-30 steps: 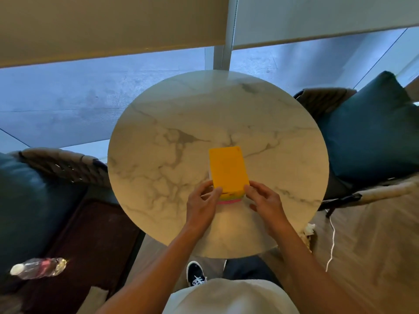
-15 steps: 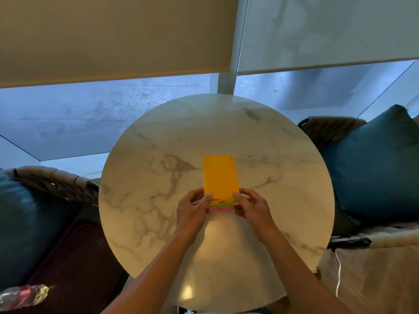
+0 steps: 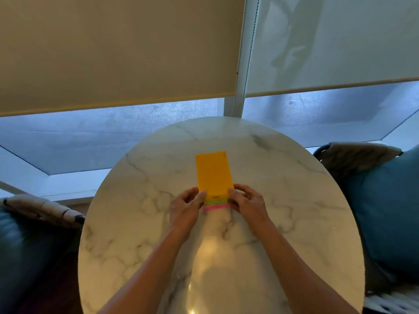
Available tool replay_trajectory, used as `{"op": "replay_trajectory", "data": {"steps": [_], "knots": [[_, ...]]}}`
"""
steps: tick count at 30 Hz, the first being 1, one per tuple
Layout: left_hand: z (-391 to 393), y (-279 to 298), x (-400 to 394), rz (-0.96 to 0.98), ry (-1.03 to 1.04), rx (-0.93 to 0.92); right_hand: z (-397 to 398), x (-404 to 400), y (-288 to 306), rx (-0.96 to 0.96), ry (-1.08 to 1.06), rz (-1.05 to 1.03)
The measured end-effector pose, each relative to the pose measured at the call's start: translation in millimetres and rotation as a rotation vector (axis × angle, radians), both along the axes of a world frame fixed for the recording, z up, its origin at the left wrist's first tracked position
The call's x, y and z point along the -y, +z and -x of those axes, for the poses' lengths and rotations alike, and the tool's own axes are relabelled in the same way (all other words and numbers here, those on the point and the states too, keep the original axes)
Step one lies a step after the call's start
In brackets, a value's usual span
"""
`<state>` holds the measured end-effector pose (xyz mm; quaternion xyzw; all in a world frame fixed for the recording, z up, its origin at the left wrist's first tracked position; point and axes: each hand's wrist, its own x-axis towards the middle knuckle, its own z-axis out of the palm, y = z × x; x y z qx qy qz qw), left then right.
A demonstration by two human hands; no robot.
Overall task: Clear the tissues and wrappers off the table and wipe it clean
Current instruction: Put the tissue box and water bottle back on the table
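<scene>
A round white marble table (image 3: pixel 283 200) fills the middle of the view. On it lies a yellow rectangular pack (image 3: pixel 213 173) with green and pink layers showing at its near end. My left hand (image 3: pixel 187 208) pinches the pack's near left corner with curled fingers. My right hand (image 3: pixel 248 203) grips the near right corner the same way. No tissues or wrappers show on the tabletop.
A teal cushion (image 3: pixel 383 214) sits on a woven chair (image 3: pixel 353 155) at the right. Another woven chair (image 3: pixel 40 209) with a dark blue cushion stands at the left. Two roller blinds (image 3: pixel 118 48) hang over the window behind the table.
The camera has tilted up, so the floor, shoe and bottle at the bottom have left the view. Both hands stay on the pack's near end.
</scene>
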<state>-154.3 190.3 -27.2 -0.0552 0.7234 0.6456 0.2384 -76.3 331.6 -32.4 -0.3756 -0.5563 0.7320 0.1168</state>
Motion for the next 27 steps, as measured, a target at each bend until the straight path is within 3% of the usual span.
{"op": "replay_trajectory", "data": {"steps": [14,27], "knots": [[112.6,14.2,-70.6,-0.034,0.121,-0.027,117.5,-55.7,1.9,-0.046,-0.034,0.057],[169.8,11.7,-93.3,-0.015,0.137,-0.030,172.2,-82.4,3.0,-0.030,0.009,-0.008]]}}
